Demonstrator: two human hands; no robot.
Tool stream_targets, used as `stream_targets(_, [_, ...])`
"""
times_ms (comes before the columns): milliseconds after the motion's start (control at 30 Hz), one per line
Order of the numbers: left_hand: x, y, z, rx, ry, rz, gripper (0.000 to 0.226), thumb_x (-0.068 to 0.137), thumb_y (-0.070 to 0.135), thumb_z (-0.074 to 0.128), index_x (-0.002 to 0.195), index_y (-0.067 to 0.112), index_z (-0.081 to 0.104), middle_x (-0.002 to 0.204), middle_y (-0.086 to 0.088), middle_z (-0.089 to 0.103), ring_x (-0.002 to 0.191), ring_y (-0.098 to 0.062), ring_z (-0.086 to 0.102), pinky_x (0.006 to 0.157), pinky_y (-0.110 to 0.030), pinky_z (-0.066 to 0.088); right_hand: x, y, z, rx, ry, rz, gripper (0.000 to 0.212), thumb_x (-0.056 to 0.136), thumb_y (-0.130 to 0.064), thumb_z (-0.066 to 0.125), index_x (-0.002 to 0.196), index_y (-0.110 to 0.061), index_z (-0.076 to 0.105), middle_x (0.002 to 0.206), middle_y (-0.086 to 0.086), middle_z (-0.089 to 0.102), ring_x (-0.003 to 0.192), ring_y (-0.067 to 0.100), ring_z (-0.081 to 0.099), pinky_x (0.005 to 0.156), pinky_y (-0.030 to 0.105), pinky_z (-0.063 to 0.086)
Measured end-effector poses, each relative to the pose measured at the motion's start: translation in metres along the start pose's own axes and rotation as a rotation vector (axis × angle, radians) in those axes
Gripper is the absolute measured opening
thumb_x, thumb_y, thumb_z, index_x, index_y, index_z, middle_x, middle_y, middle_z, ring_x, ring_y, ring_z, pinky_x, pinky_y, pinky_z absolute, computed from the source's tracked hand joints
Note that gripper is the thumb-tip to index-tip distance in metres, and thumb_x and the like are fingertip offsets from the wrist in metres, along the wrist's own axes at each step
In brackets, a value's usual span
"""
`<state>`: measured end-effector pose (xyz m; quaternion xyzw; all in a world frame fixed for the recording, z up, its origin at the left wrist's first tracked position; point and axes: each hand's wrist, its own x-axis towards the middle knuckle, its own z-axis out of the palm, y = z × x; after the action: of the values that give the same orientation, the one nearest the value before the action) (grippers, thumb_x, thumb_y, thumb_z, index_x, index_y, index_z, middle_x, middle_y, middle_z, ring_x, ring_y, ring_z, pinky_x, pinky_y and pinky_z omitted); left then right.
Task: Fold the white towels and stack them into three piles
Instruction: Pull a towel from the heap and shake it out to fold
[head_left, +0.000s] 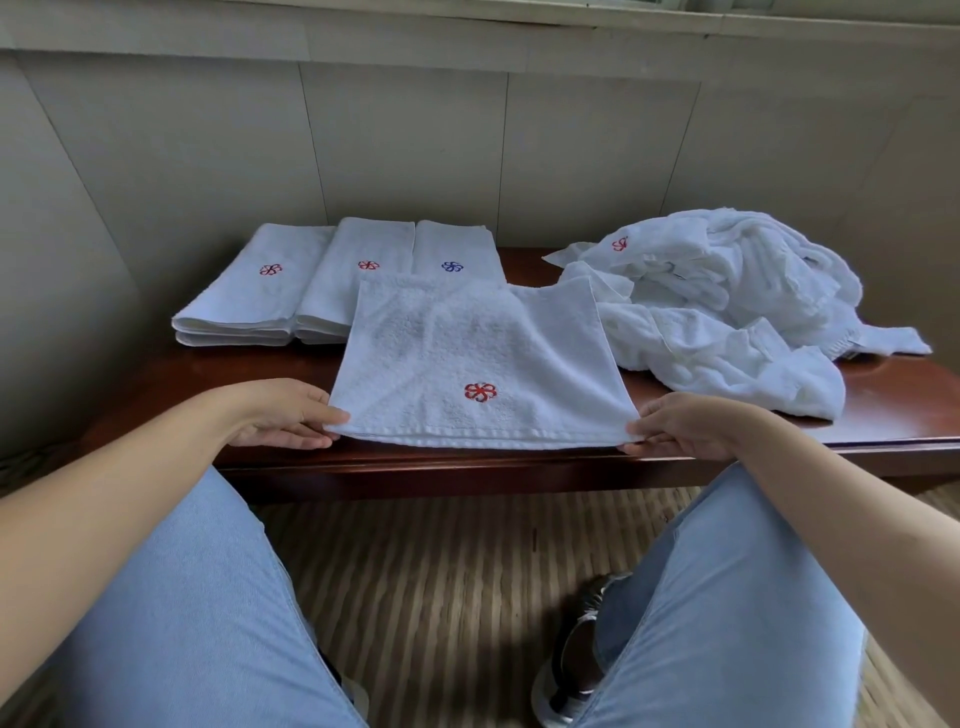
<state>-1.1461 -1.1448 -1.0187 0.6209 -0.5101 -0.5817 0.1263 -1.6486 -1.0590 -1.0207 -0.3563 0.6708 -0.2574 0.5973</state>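
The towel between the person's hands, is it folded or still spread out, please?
Spread out, apparently one layer. The towel lies flat on the bench, the left hand and right hand pinching its near corners.

Bare dark table (218, 364) lay open at the near left; three folded stacks (291, 291) blocked the back, a loose towel heap (727, 312) the right.
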Motion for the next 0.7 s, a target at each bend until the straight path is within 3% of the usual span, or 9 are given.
stream_targets(133, [-0.001,0.000,0.001,0.040,0.012,0.010,0.037,0.088,0.023,0.080,0.116,0.002,0.069,0.099,-0.011,0.076,0.084,-0.014,0.068,0.076,-0.027,0.059,-0.003,-0.001,0.001,-0.001,0.001,-0.001,0.027,0.097,0.000,0.065,0.122,0.009,0.061,0.115,0.021,0.069,0.101,0.026,0.074,0.083,0.029,0.062])
stream_targets(233, [-0.005,0.002,0.001,0.009,0.031,0.035,0.020,0.088,0.021,0.079,0.099,0.010,0.068,0.092,-0.008,0.070,0.078,-0.013,0.065,0.073,-0.026,0.059,-0.007,-0.002,-0.001,0.027,-0.008,-0.016,0.014,0.098,0.001,0.064,0.111,0.006,0.064,0.104,0.016,0.072,0.094,0.022,0.075,0.076,0.026,0.063])
stream_targets(300, [-0.008,0.004,0.000,-0.044,0.057,0.070,0.020,0.089,0.019,0.078,0.102,0.009,0.068,0.095,-0.010,0.069,0.078,-0.013,0.064,0.071,-0.026,0.058,-0.011,-0.005,-0.003,0.063,-0.011,-0.028,0.004,0.098,0.003,0.062,0.101,0.002,0.064,0.095,0.012,0.071,0.086,0.019,0.076,0.069,0.023,0.061])
stream_targets(400, [-0.015,0.016,-0.009,-0.254,0.083,0.164,0.030,0.090,0.014,0.077,0.116,0.018,0.063,0.093,-0.010,0.068,0.074,-0.013,0.062,0.066,-0.026,0.059,-0.018,-0.020,-0.014,0.152,0.028,-0.122,0.028,0.096,0.005,0.063,0.121,-0.007,0.056,0.107,0.017,0.066,0.079,0.019,0.074,0.064,0.023,0.060])
stream_targets(500, [-0.027,0.046,-0.021,-0.517,0.083,0.295,0.018,0.091,0.016,0.073,0.104,0.027,0.067,0.089,-0.004,0.063,0.067,-0.009,0.056,0.060,-0.021,0.055,-0.032,-0.060,-0.023,0.337,0.034,-0.320,0.036,0.099,0.004,0.058,0.128,-0.017,0.057,0.111,0.019,0.068,0.086,0.018,0.075,0.068,0.022,0.061])
stream_targets(600, [-0.043,0.089,-0.028,-0.738,0.113,0.403,0.008,0.087,0.023,0.074,0.083,0.027,0.069,0.076,0.002,0.060,0.062,-0.005,0.052,0.057,-0.014,0.051,-0.053,-0.114,-0.017,0.510,0.080,-0.501,0.028,0.101,0.005,0.051,0.124,-0.007,0.061,0.102,0.012,0.068,0.078,0.010,0.075,0.068,0.017,0.059])
stream_targets(700, [-0.066,0.134,-0.037,-0.875,0.149,0.526,0.006,0.093,0.024,0.071,0.088,0.021,0.069,0.075,0.002,0.064,0.062,-0.004,0.052,0.061,-0.013,0.052,-0.078,-0.167,-0.006,0.661,0.125,-0.639,0.027,0.101,0.008,0.046,0.110,-0.006,0.067,0.096,0.012,0.067,0.070,0.009,0.073,0.067,0.015,0.058])
